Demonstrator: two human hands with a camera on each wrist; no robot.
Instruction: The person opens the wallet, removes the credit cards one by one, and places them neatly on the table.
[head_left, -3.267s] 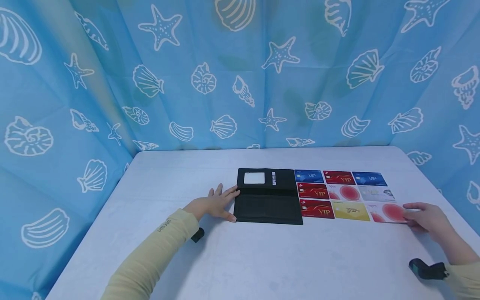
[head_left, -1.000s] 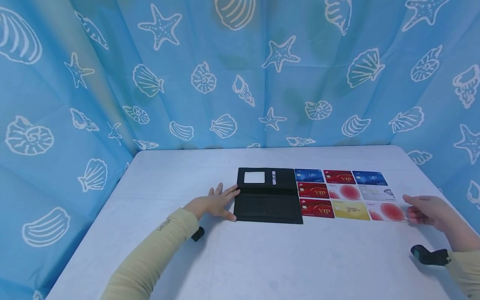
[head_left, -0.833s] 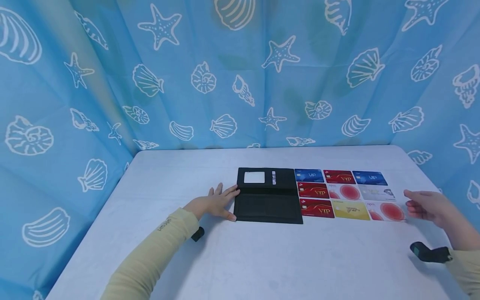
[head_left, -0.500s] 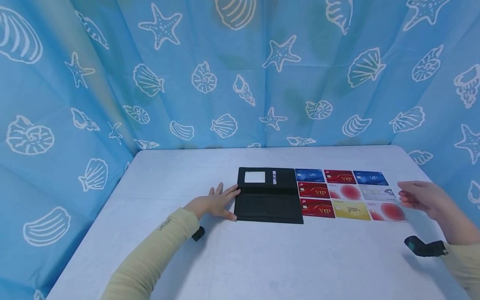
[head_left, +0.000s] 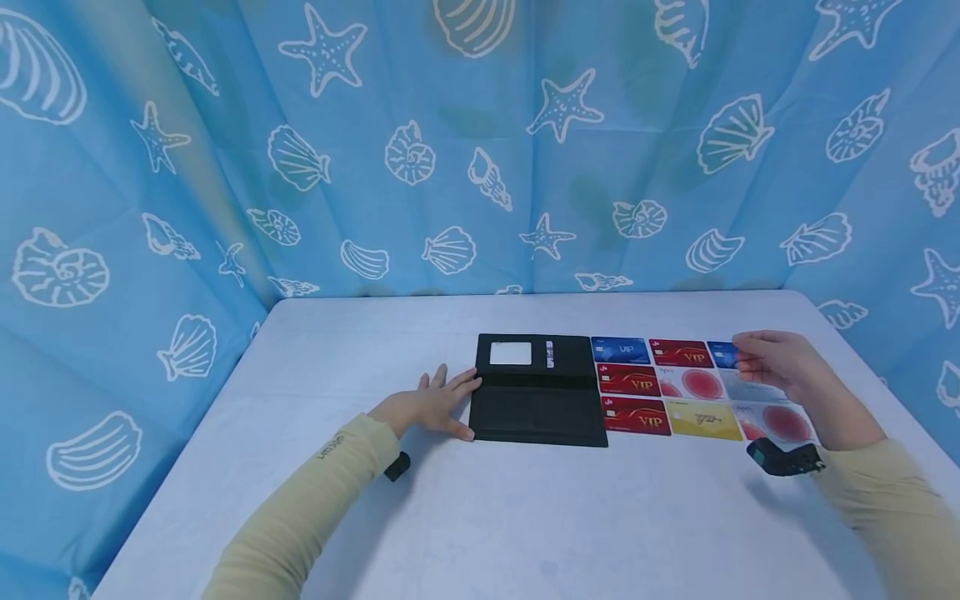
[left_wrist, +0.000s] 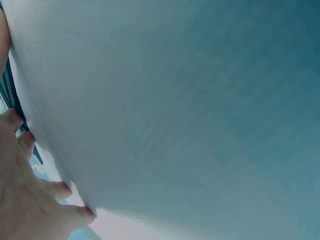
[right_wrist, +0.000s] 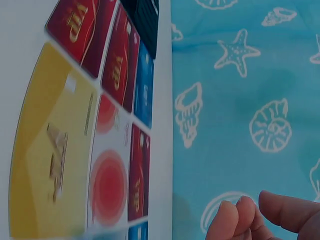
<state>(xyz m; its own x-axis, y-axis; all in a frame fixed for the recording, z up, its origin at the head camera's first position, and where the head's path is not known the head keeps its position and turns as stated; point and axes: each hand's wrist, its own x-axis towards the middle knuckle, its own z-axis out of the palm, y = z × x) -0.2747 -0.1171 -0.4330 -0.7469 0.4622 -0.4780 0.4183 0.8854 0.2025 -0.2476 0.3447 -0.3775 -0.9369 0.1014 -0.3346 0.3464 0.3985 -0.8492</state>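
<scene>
A black wallet (head_left: 534,414) lies spread flat on the white table, a clear window and card slots in its upper half. At its left edge my left hand (head_left: 431,408) rests with fingers spread, fingertips touching the rim. My right hand (head_left: 783,362) is over the back right of the card rows, covering part of a blue VIP card (head_left: 722,354) and the silver card (head_left: 742,387) in front of it. In the right wrist view the right hand's thumb and fingers (right_wrist: 285,207) are bent with a gap between them and hold nothing.
Several cards lie in three rows right of the wallet, among them a yellow card (head_left: 705,419), a red VIP card (head_left: 636,415) and a white card with pink circles (head_left: 780,422). A blue shell-patterned curtain (head_left: 480,167) hangs behind the table (head_left: 525,517).
My right hand has left the front right card with pink circles and moved up and left over the back right cards. The left hand and wallet have stayed in place.
</scene>
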